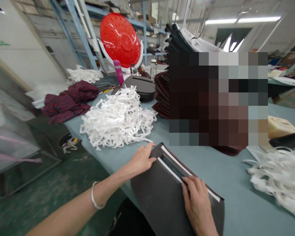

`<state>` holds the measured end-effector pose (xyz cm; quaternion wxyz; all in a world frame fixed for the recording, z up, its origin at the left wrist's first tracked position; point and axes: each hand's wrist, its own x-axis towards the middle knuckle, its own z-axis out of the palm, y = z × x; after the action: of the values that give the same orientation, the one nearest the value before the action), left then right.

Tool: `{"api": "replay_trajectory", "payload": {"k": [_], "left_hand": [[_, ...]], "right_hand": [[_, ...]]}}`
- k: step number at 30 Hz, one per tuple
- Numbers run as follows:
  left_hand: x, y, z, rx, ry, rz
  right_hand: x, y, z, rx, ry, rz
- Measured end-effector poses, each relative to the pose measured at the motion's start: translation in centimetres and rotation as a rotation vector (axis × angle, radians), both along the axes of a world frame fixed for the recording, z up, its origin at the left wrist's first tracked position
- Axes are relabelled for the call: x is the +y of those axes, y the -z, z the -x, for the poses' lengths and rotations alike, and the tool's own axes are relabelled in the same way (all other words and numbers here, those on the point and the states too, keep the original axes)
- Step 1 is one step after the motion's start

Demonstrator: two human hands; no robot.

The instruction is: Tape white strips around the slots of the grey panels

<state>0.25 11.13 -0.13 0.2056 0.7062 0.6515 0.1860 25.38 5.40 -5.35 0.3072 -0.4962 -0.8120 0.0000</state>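
A dark brown leather-like panel (pixel 162 196) lies on the blue-grey table, with a long slot across it edged by white strips (pixel 177 165). My left hand (pixel 141 160) grips the panel's far corner, its fingers over the edge. My right hand (pixel 195 200) presses on the slot's near end, fingers on the white strip. A loose pile of white paper strips (pixel 118 121) lies beyond my left hand, apart from it. A second white pile (pixel 277 177) lies to the right of my right hand. A pixelated block hides the table's middle right.
A stack of dark brown panels (pixel 161 95) and a dark padded case (pixel 140 87) stand at the far side of the blue-grey table (pixel 236 200). Red striped cloth (pixel 68 101), a pink bottle (pixel 118 72) and a red plastic basket (pixel 120 39) are beyond. The table's left edge drops to a green floor (pixel 49 177).
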Motion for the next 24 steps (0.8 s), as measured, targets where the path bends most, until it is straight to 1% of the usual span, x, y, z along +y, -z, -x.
{"api": "replay_trajectory", "payload": {"k": [2,4,6,7,9,10,12,14,16,18,20,24], "left_hand": [[0.8,-1.3,0.2,-0.077,0.019,0.005],[1.8,-2.7,0.4,-0.121,0.046,-0.038],[2.7,-3.6,0.4,-0.095,0.065,-0.086],[3.1,-3.7,0.4,-0.066,0.059,-0.109],[3.2,-3.1,0.2,-0.015,0.028,-0.171],[3.0,-2.4,0.0,-0.002,0.023,-0.201],[2.2,-0.6,-0.6,0.01,0.05,-0.247],[1.1,1.2,-1.2,0.02,0.094,-0.268],[0.1,2.4,-1.6,0.021,0.107,-0.272],[-0.3,2.8,-1.8,0.017,0.096,-0.289],[-0.4,2.6,-1.8,0.009,0.091,-0.294],[-0.2,2.3,-1.6,0.019,0.1,-0.289]], "right_hand": [[0.0,0.1,-0.3,0.019,0.019,-0.004],[0.0,0.3,-0.8,0.032,0.05,0.009],[0.0,0.6,-1.3,0.034,0.089,0.029],[-0.1,0.8,-1.6,0.024,0.103,0.034],[-0.1,1.2,-2.1,-0.023,0.112,0.028],[-0.1,1.3,-2.2,-0.057,0.11,0.02],[-0.1,1.2,-2.0,-0.123,0.128,0.008],[0.3,0.6,-1.0,-0.16,0.178,0.016],[1.2,-0.1,0.7,-0.177,0.209,0.042],[2.6,-0.8,2.8,-0.182,0.199,0.043],[4.2,-1.0,4.9,-0.173,0.175,0.011],[6.8,-0.8,7.9,-0.157,0.139,-0.044]]}}
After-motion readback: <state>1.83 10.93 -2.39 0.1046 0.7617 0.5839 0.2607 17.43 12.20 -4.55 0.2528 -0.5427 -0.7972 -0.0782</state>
